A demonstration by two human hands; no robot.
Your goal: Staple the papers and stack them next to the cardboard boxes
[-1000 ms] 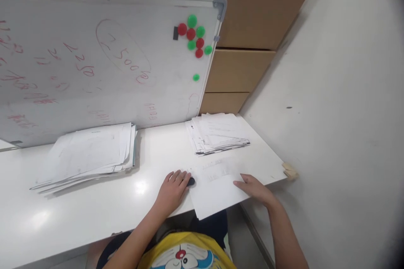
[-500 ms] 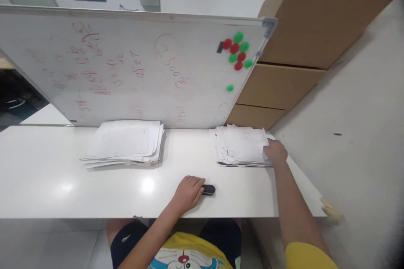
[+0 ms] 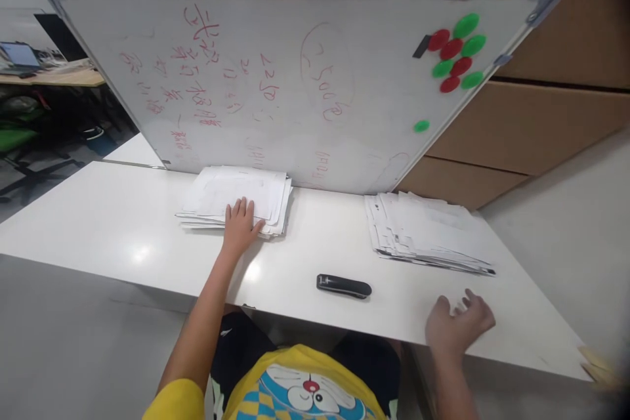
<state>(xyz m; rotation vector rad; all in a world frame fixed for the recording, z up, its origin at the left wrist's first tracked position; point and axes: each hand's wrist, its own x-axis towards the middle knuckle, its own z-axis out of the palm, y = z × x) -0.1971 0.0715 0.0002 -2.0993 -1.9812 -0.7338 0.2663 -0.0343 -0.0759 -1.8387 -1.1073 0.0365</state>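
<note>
My left hand (image 3: 240,228) lies with fingers outstretched on the front right part of a stack of white papers (image 3: 221,193), its palm toward the sheets. A black stapler (image 3: 343,286) rests by itself on the white table between my two hands. Over the table's front edge hovers my right hand (image 3: 459,325), slightly blurred, its fingers curled but apart and nothing in it. Beyond it sits a second, slightly uneven paper stack (image 3: 428,230).
A whiteboard (image 3: 275,92) with red writing and round red and green magnets (image 3: 451,49) stands along the back of the table (image 3: 305,236). Brown cardboard boxes (image 3: 551,118) are stacked behind it at right. A laptop (image 3: 20,56) is on a desk at far left.
My left hand has let go of the stapler and moved left onto the left paper stack. My right hand has come off the right stack toward me. The view has turned left.
</note>
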